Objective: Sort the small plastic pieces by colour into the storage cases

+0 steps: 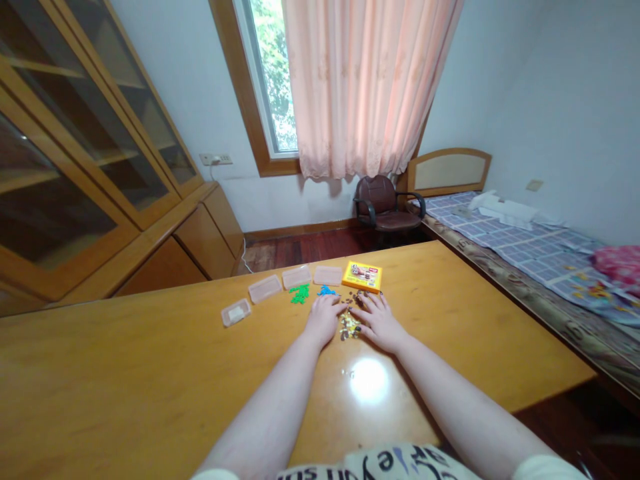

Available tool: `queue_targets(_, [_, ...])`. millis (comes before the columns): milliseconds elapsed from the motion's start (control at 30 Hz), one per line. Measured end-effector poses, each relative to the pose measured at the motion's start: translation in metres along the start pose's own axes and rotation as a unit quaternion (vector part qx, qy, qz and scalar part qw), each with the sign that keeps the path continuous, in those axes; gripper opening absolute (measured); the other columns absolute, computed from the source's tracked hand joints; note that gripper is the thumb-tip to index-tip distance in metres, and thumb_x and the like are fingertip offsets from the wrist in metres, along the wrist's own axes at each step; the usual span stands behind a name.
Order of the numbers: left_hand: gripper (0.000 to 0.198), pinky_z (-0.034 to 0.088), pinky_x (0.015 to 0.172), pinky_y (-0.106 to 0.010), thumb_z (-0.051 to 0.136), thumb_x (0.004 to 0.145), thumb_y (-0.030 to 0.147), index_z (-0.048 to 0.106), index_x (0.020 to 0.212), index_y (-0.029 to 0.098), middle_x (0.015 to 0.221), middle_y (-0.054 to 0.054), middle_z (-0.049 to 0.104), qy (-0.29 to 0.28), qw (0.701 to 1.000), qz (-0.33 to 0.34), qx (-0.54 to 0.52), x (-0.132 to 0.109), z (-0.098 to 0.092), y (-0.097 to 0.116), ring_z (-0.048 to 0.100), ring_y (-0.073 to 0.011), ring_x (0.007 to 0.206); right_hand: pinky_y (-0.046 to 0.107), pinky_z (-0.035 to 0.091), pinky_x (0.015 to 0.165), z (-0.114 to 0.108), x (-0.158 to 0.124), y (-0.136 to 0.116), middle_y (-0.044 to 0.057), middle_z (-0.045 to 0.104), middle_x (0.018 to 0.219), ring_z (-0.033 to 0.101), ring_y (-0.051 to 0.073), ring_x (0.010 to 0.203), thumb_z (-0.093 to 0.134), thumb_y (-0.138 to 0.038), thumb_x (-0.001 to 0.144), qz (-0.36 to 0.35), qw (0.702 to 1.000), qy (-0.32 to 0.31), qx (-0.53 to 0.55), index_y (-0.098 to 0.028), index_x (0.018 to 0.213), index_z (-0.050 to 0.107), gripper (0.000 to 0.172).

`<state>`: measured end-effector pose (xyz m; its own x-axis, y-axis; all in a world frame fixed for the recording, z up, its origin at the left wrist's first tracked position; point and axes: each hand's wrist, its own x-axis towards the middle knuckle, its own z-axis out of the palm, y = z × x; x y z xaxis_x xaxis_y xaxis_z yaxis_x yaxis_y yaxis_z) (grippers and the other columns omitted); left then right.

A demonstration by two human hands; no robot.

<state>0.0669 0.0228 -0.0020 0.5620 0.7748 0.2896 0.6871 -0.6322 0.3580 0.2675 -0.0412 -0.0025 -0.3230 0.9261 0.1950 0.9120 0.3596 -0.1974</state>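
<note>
Left hand [325, 318] and right hand [383, 322], spread loosely
Yellow and brown bits [349, 321] lie between them; green bits [300, 293] and blue bits [327, 291] sit apart, maybe so colors don't mix

Dark lettering ran across the person's shirt [367, 463], cut off by the picture's lower edge, one scrap perhaps reading "you su"; the yellow box [363, 276] on the table [175, 360] bore printed labels, one red, too small to read

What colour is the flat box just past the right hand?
The flat box is bright yellow with a printed picture on top, seen in the head view.
</note>
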Motion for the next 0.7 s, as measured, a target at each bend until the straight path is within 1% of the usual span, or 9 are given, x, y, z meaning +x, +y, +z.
queue_targets(67, [0.026,0.038,0.099,-0.042,0.055,0.084,0.016,0.072,0.099,0.029,0.113,-0.004,0.064,0.008,1.000,0.005,-0.005,0.000,-0.001,-0.001,0.051,-0.0218,0.110,0.056,0.010,0.109,0.001,0.001,-0.001,0.007,0.031,0.149,0.022,0.032,0.136,0.043,-0.051,0.089,0.007,1.000,-0.013,-0.012,-0.035,0.132,0.049,0.047])
queue_targets(133, [0.025,0.038,0.099,-0.042,0.056,0.083,0.016,0.073,0.095,0.029,0.110,-0.004,0.065,0.010,1.000,0.011,-0.007,0.000,-0.001,-0.001,0.051,-0.0217,0.108,0.056,0.009,0.109,0.001,0.001,-0.002,0.008,0.030,0.149,0.021,0.032,0.136,0.042,-0.052,0.089,0.018,1.000,-0.010,-0.017,-0.032,0.134,0.048,0.049])
queue_targets(233, [0.028,0.037,0.100,-0.042,0.054,0.084,0.015,0.070,0.103,0.029,0.112,-0.004,0.064,0.011,1.000,0.010,-0.005,0.000,0.001,0.000,0.051,-0.0213,0.109,0.055,0.009,0.110,0.000,0.001,-0.003,0.010,0.030,0.149,0.021,0.031,0.136,0.042,-0.052,0.089,0.023,1.000,-0.002,-0.019,-0.028,0.136,0.045,0.053])
queue_targets(333, [0.033,0.036,0.102,-0.044,0.053,0.085,0.016,0.065,0.112,0.031,0.121,-0.005,0.060,-0.008,1.000,0.003,0.010,-0.001,0.005,-0.001,0.047,-0.0220,0.115,0.055,0.010,0.109,-0.001,0.001,-0.003,0.009,0.029,0.150,0.021,0.031,0.136,0.043,-0.052,0.089,0.007,1.000,-0.013,-0.016,-0.033,0.136,0.044,0.051])
queue_targets(400, [0.035,0.034,0.104,-0.047,0.053,0.085,0.015,0.065,0.113,0.032,0.126,-0.005,0.057,-0.026,0.999,0.001,0.022,-0.001,0.007,-0.002,0.044,-0.0232,0.119,0.056,0.010,0.109,-0.001,0.001,-0.003,0.008,0.028,0.150,0.021,0.031,0.136,0.043,-0.052,0.089,0.003,1.000,-0.018,-0.013,-0.036,0.134,0.045,0.049])
queue_targets(467, [0.035,0.032,0.105,-0.048,0.053,0.085,0.015,0.065,0.113,0.032,0.128,-0.005,0.056,-0.030,0.999,0.000,0.026,-0.001,0.009,-0.003,0.042,-0.0238,0.121,0.056,0.010,0.109,-0.001,0.002,-0.003,0.008,0.027,0.151,0.021,0.031,0.137,0.044,-0.053,0.088,0.005,1.000,-0.018,-0.011,-0.036,0.134,0.046,0.049])
queue_targets(600, [0.034,0.033,0.104,-0.045,0.053,0.085,0.016,0.065,0.113,0.031,0.127,-0.005,0.056,-0.023,1.000,-0.009,0.020,-0.001,0.010,-0.005,0.043,-0.0230,0.120,0.056,0.011,0.109,-0.001,0.002,-0.003,0.009,0.024,0.152,0.020,0.032,0.137,0.044,-0.052,0.088,0.012,1.000,-0.017,-0.005,-0.036,0.136,0.043,0.051])
queue_targets(700, [0.037,0.034,0.104,-0.043,0.051,0.085,0.013,0.064,0.115,0.029,0.128,-0.006,0.055,-0.028,0.999,-0.019,0.010,0.000,0.009,-0.004,0.044,-0.0225,0.120,0.056,0.010,0.109,0.000,0.002,-0.003,0.008,0.023,0.152,0.021,0.032,0.137,0.046,-0.051,0.088,0.005,1.000,-0.022,-0.001,-0.037,0.134,0.045,0.049])
